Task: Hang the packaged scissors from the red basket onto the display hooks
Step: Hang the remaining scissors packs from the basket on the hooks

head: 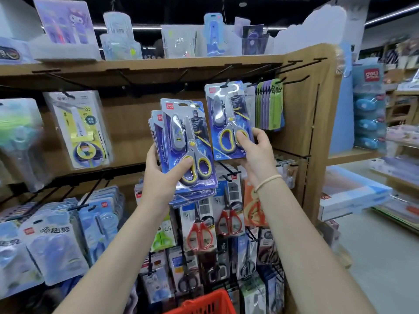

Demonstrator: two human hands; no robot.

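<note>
My left hand (163, 175) grips a stack of several blue packs of grey-and-yellow scissors (186, 146), thumb across the front pack's handles. My right hand (254, 150) pinches the lower edge of one more such scissors pack (226, 118), held upright to the right of the stack. That pack's top slot sits at a black display hook (226, 83) under the wooden shelf; the hook tip shows through the slot. The red basket (204, 302) is at the bottom edge, below my arms, its inside hidden.
Several bare black hooks (294, 81) jut out along the top rail. Green and purple packs (269, 105) hang just right of the held pack. Red-handled scissors packs (213, 227) and others fill the lower hooks. A wooden end panel (322, 132) closes the rack on the right.
</note>
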